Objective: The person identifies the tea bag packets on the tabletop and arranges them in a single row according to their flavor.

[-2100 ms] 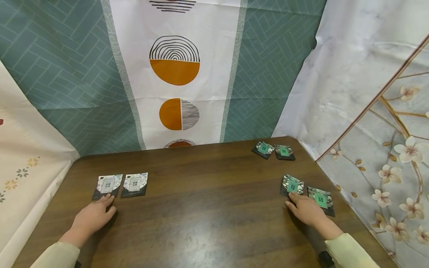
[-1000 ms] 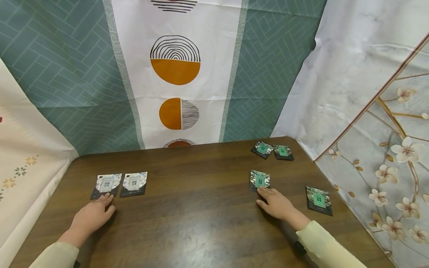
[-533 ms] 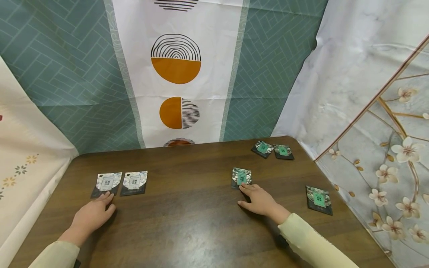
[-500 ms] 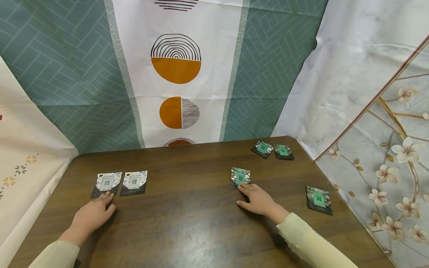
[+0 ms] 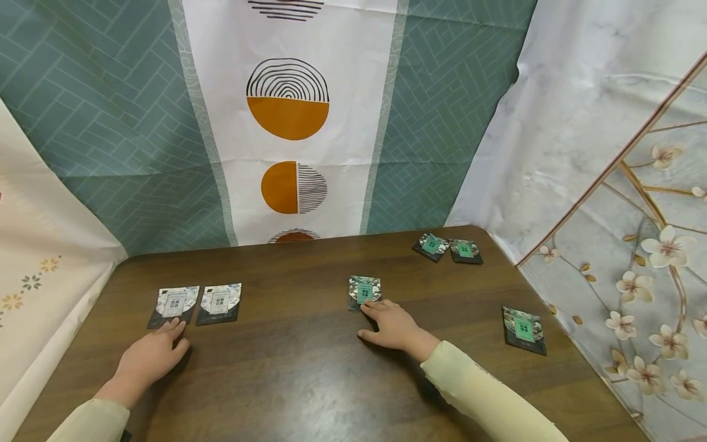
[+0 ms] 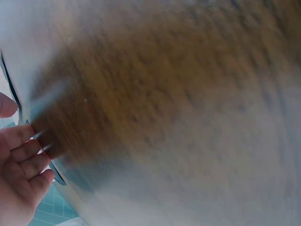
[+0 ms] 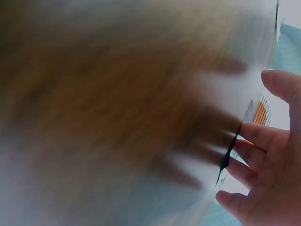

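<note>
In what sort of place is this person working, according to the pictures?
Probably an improvised indoor corner, screened off for recording: patterned fabric sheets hang behind and on both sides of a brown wood-grain table, with flat printed packets spread on it.

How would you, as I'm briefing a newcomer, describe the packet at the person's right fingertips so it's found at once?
On the brown table, look near the middle, in front of the patterned cloth. A green-labelled packet lies there, the right hand touching its near edge. The three other green-labelled packets lie farther right, untouched; the left pair has pale labels.
</note>
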Demonstrator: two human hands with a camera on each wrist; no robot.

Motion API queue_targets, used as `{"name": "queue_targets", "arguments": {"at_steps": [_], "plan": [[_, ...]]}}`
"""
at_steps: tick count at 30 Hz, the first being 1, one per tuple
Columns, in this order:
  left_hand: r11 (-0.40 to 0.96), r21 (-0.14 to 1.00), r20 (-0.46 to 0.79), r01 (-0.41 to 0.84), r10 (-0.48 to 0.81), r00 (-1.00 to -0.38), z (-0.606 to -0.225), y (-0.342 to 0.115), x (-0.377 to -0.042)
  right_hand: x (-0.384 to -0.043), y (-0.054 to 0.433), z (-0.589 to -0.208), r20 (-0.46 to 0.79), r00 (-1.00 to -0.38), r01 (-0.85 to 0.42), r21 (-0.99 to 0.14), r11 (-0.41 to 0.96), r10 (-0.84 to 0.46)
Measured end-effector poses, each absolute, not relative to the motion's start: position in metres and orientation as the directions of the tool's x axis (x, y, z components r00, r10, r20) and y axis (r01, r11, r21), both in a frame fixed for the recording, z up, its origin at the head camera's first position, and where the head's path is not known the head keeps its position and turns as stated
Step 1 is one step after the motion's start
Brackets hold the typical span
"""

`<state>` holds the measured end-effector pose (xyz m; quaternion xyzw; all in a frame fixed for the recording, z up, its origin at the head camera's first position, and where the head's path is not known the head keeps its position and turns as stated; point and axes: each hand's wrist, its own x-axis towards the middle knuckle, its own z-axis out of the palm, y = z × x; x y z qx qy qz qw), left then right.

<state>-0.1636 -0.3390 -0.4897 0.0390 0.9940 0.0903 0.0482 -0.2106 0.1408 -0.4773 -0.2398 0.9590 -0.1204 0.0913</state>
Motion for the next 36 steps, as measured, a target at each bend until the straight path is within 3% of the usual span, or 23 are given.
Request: {"name": "queue_targets", "arguments": {"at_steps": [22,36], "plan": [[0.981,0.184,-0.096,0.064,0.083,-0.992,-0.486,-0.337,-0.163,-0.231,0.062,-0.477,-0.156,-0.802,-0.554,-0.169,0.815,-0.577],[0.981,0.185,-0.086,0.065,0.082,-0.993,-0.485,-0.336,-0.162,-0.233,0.012,-0.479,-0.198,-0.798,-0.556,-0.125,0.822,-0.57]]}}
